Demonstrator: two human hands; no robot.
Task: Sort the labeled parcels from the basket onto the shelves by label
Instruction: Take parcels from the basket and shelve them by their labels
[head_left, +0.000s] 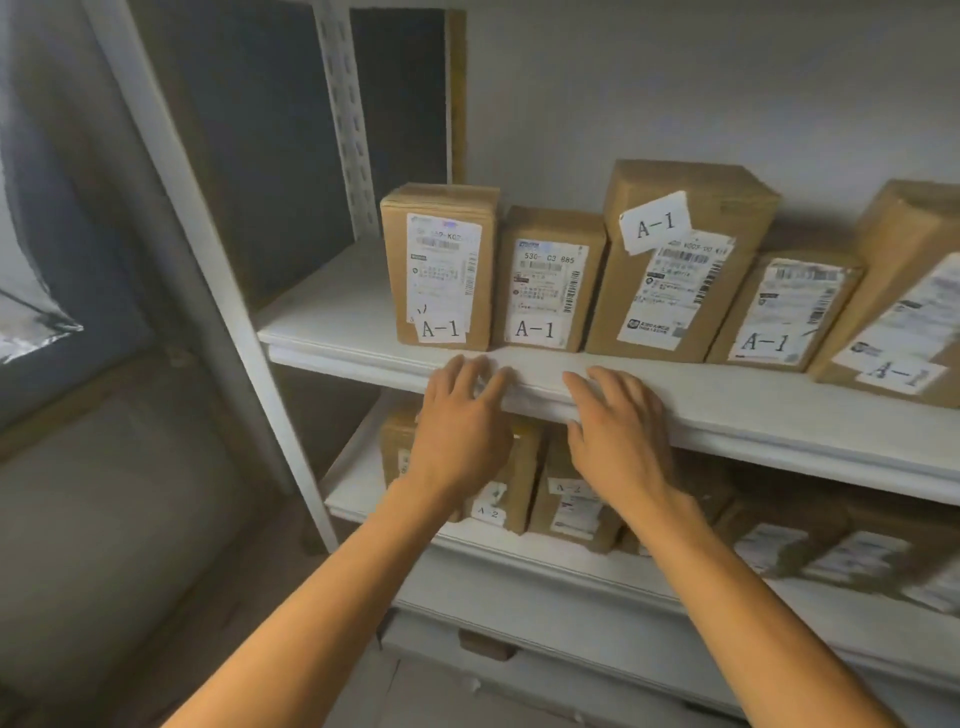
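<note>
Several brown cardboard parcels labeled A-1 stand in a row on the upper white shelf (727, 410); the leftmost parcel (441, 265) and its neighbour (548, 280) are upright. My left hand (462, 431) and my right hand (618, 436) are both empty, fingers spread and relaxed, just in front of the shelf's front edge below these two parcels. On the lower shelf (467, 540) stand parcels labeled A-2 (506, 483), partly hidden behind my hands. No basket is in view.
A white metal upright (218, 291) frames the shelving unit at the left. The left end of the upper shelf (332, 312) has no parcels. A third shelf edge (519, 654) shows lower down. A grey wall lies behind.
</note>
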